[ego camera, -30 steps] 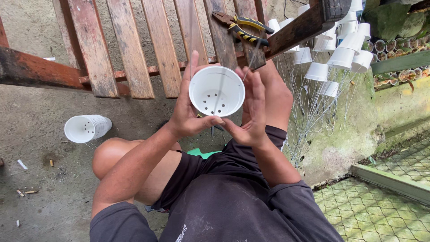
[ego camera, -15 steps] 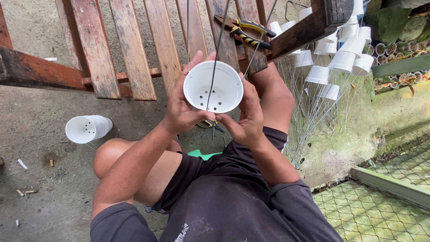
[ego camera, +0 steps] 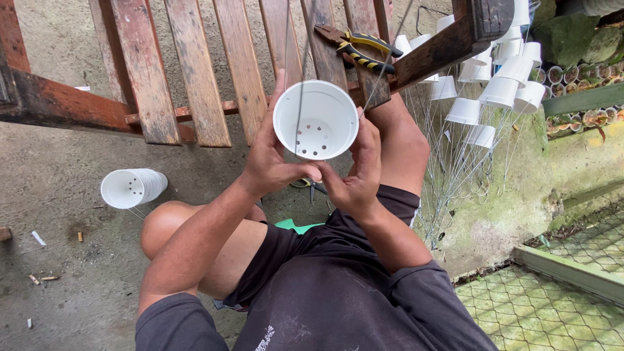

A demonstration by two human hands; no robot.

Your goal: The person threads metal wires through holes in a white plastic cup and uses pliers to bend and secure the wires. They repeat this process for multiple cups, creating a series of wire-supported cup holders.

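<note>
Outdoor backyard plant-pot workshop: bare concrete floor (ego camera: 58,188), weathered wooden slat bench (ego camera: 195,71) with pliers (ego camera: 357,47) at top, wire-hung white pots (ego camera: 500,84) upper right, mossy wall (ego camera: 494,214), stacked pots (ego camera: 133,187) at left.

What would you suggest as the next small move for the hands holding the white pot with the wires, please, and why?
Probably steady the white pot and gather the thin wires above its rim. The left hand and right hand cup it from below, and the wires rise from it loose and apart, as far as the picture shows.
</note>
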